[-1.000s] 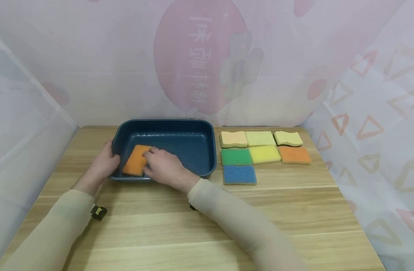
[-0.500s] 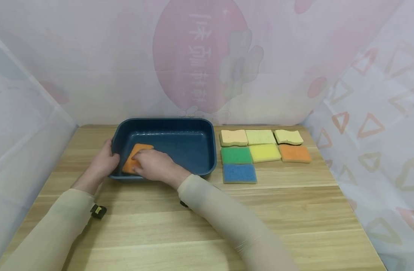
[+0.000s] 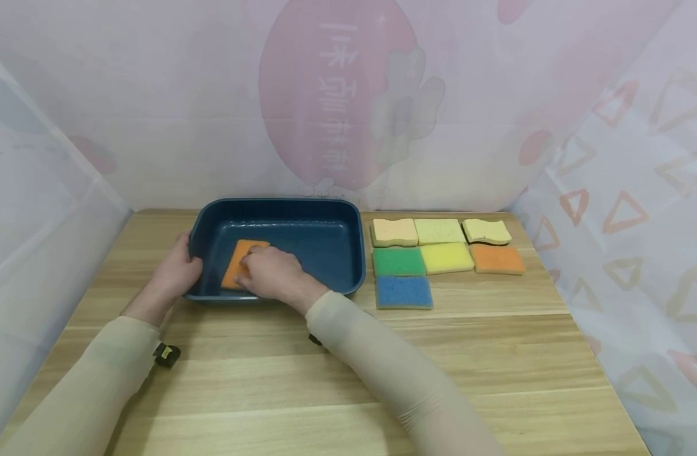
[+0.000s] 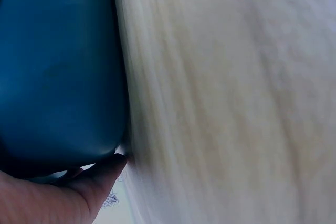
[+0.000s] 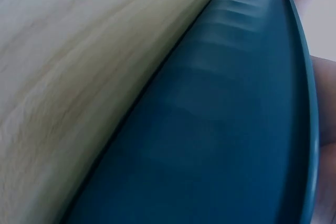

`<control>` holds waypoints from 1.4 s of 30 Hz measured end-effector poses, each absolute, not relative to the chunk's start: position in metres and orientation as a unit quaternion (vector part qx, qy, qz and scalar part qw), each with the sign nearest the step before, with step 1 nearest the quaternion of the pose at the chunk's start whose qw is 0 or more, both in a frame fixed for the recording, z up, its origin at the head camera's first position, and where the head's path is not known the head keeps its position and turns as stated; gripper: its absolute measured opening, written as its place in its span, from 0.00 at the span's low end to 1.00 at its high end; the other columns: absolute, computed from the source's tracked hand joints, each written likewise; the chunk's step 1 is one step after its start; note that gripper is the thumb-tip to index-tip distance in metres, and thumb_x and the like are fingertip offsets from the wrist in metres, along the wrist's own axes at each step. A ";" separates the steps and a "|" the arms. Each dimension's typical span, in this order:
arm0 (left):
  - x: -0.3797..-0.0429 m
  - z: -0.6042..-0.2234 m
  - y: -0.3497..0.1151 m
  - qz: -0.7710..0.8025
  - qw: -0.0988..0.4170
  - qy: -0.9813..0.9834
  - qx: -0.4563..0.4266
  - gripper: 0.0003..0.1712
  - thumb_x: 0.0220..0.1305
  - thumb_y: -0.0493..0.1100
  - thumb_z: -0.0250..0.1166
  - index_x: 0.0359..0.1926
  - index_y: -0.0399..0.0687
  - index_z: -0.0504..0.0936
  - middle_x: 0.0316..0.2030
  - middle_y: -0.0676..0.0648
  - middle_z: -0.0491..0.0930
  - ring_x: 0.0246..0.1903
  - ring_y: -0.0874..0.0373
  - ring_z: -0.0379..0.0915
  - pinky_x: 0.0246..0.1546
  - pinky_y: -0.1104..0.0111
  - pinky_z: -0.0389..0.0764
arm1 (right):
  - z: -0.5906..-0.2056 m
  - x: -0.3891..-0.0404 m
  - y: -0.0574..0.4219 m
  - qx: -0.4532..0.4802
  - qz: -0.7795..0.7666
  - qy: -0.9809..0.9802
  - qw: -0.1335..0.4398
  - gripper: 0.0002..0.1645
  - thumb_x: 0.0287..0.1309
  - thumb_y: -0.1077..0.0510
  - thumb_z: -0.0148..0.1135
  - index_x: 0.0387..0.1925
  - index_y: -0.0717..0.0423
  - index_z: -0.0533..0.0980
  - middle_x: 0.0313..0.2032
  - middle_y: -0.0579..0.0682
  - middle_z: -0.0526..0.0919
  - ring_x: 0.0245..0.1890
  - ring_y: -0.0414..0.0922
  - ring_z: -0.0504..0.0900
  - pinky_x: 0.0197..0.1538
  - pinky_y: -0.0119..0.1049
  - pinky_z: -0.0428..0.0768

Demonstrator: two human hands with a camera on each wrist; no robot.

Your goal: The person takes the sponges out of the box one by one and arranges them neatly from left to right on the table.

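A dark blue rectangular pan stands at the back left of the wooden table. My left hand grips its left side, thumb over the rim; the left wrist view shows that hand against the pan's outer wall. Inside the pan, toward the left, an orange sponge lies flat on the bottom. My right hand holds this sponge by its right part, fingers bent over it and partly hiding it. In the right wrist view the pan's wall hides most of the right hand.
Right of the pan, several sponges lie in rows: cream, pale green, pale yellow, green, yellow, orange and blue. A printed curtain hangs behind the table.
My right hand shifted left over the orange sponge, then slid back right, carrying the sponge slightly right along the pan's bottom. The left hand and the pan stay in place.
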State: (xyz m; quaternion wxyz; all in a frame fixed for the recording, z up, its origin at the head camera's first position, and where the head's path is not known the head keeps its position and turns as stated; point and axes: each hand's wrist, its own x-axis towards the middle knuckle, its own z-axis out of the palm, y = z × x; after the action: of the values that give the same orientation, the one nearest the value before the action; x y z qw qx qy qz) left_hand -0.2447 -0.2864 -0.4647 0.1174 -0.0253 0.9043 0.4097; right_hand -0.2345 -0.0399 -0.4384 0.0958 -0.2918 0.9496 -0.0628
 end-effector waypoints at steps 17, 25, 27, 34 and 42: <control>-0.246 -0.465 -0.284 0.401 0.106 0.910 -0.022 0.46 0.84 0.31 0.40 0.93 0.24 0.33 0.90 0.14 0.42 0.91 0.14 0.41 0.90 0.22 0.53 | -0.439 -0.241 -0.027 -0.252 -0.012 0.965 0.066 0.36 0.79 0.33 0.75 0.79 0.40 0.83 0.79 0.40 0.83 0.76 0.45 0.83 0.69 0.41 0.93; -0.245 -0.464 -0.284 0.405 0.109 0.907 -0.027 0.47 0.83 0.31 0.41 0.93 0.25 0.31 0.91 0.15 0.40 0.91 0.15 0.39 0.90 0.23 0.51 | -0.451 -0.247 -0.029 -0.275 -0.021 0.959 0.059 0.40 0.75 0.38 0.81 0.80 0.46 0.82 0.78 0.44 0.83 0.77 0.49 0.82 0.71 0.38 0.92; -0.245 -0.464 -0.284 0.403 0.109 0.908 -0.027 0.47 0.83 0.31 0.41 0.93 0.25 0.31 0.91 0.15 0.39 0.92 0.15 0.39 0.91 0.23 0.50 | -0.440 -0.239 -0.028 -0.277 -0.013 0.959 0.058 0.40 0.76 0.39 0.81 0.80 0.47 0.82 0.78 0.45 0.83 0.77 0.50 0.82 0.69 0.38 0.93; -0.244 -0.463 -0.285 0.401 0.109 0.909 -0.029 0.47 0.84 0.32 0.41 0.93 0.24 0.31 0.90 0.14 0.40 0.92 0.15 0.39 0.91 0.23 0.49 | -0.442 -0.240 -0.029 -0.291 0.000 0.956 0.044 0.36 0.77 0.42 0.80 0.79 0.47 0.83 0.76 0.45 0.85 0.73 0.50 0.85 0.66 0.38 0.94; -0.245 -0.464 -0.285 0.404 0.110 0.908 -0.028 0.47 0.84 0.32 0.40 0.93 0.25 0.30 0.91 0.15 0.38 0.92 0.16 0.36 0.92 0.24 0.47 | -0.440 -0.244 -0.025 -0.308 -0.005 0.951 0.038 0.27 0.77 0.42 0.79 0.70 0.46 0.90 0.66 0.44 0.90 0.62 0.46 0.90 0.64 0.37 0.94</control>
State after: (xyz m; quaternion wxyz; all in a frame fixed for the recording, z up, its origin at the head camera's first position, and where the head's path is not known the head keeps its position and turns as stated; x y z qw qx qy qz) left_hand -0.2448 -0.2849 -0.4636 0.1105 -0.0275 0.9079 0.4035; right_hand -0.2439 -0.0245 -0.4403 0.0378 -0.3077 0.9507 -0.0045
